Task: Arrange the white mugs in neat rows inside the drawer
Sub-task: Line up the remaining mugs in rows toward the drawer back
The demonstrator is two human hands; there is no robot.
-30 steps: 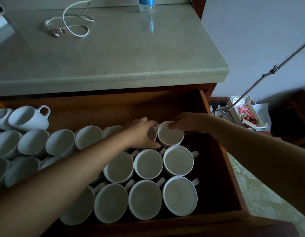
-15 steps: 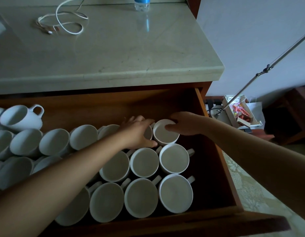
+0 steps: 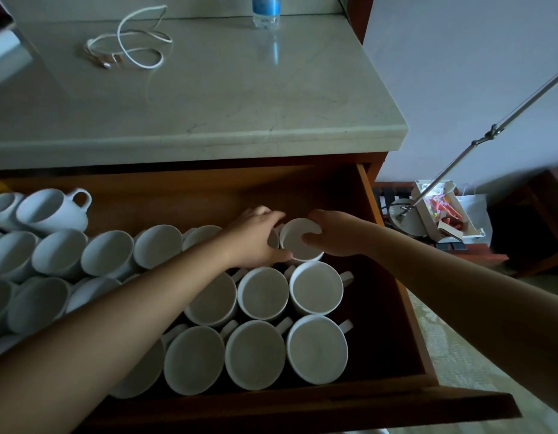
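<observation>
An open wooden drawer (image 3: 393, 277) holds many white mugs. On the right side, upright mugs stand in two rows, among them one (image 3: 316, 288) in the second row and one (image 3: 316, 349) at the front. Behind them stands a white mug (image 3: 298, 242) with my right hand (image 3: 334, 233) gripping its right rim. My left hand (image 3: 255, 238) covers a neighbouring mug just left of it, which is mostly hidden. To the left, several mugs (image 3: 108, 253) lie tilted on their sides.
A marble countertop (image 3: 208, 98) overhangs the drawer's back, with a coiled white cable (image 3: 130, 45) and a blue-labelled bottle (image 3: 265, 9) on it. At the right stand a metal pole (image 3: 490, 133) and a box of small items (image 3: 443, 211) on a low shelf.
Both hands stay on the two back mugs. My right thumb has come over the near rim of its mug. The view shifted slightly.
</observation>
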